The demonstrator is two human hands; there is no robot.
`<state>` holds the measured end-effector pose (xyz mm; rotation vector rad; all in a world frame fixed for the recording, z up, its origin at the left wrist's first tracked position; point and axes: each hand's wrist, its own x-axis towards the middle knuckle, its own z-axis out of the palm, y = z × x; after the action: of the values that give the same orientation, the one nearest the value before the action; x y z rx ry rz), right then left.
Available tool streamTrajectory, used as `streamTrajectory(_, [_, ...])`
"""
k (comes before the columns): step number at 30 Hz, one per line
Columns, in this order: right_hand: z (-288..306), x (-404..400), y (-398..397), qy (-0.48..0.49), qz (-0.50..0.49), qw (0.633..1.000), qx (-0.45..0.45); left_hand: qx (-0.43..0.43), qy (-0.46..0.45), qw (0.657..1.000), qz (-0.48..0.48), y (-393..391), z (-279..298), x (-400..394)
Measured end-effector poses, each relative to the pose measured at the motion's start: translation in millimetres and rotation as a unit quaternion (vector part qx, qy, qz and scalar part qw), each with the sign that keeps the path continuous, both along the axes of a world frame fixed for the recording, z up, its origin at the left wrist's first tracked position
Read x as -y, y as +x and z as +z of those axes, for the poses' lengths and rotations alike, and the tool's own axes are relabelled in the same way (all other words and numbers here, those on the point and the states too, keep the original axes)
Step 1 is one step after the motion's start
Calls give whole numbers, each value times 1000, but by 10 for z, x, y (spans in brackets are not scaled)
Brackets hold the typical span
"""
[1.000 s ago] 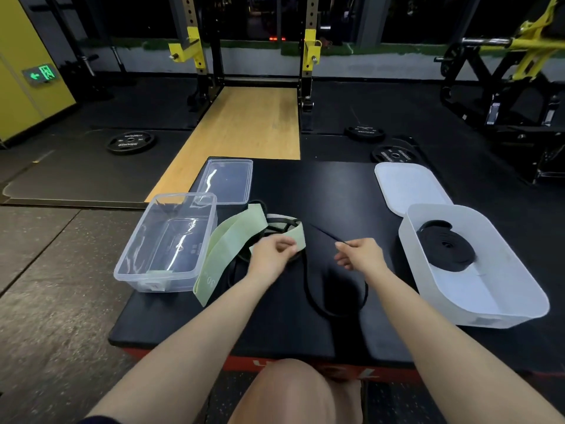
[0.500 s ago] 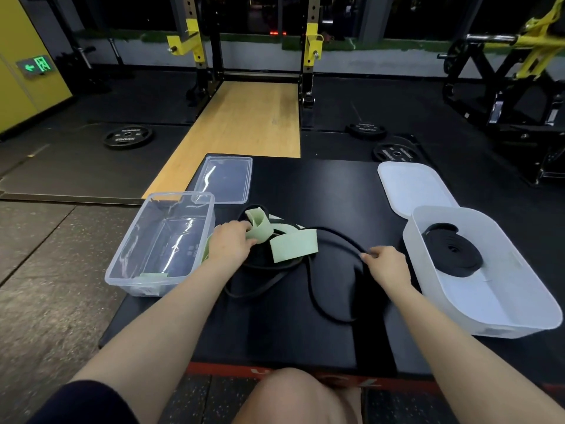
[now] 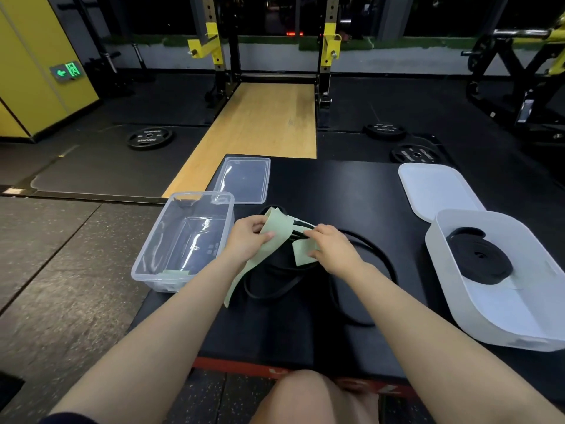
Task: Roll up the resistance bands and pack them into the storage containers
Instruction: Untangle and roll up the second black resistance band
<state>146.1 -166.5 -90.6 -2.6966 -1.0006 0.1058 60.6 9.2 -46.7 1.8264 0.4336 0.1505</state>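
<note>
I saw the left hand (image 3: 249,240) and right hand (image 3: 328,244) both pinching the flat pale-green elastic band (image 3: 276,240); its loose tail trailed toward me under the left wrist.

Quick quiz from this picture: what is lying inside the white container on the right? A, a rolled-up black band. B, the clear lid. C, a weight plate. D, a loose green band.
A: a coiled black band lies on the floor of the white container, while the green band is out on the mat in both hands.
</note>
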Motion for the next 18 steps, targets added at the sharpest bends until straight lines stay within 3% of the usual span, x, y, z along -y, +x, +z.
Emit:
streamTrajectory(4, [65, 29, -14, 58, 6, 998, 36, 5, -79, 996, 37, -14, 27, -46])
streamTrajectory(9, [406, 41, -157, 233, -26, 968, -85, 3, -111, 991, 73, -26, 30, -18])
streamTrajectory(18, [929, -166, -317, 416, -28, 888, -191, 62, -178, 979, 74, -63, 264, 80])
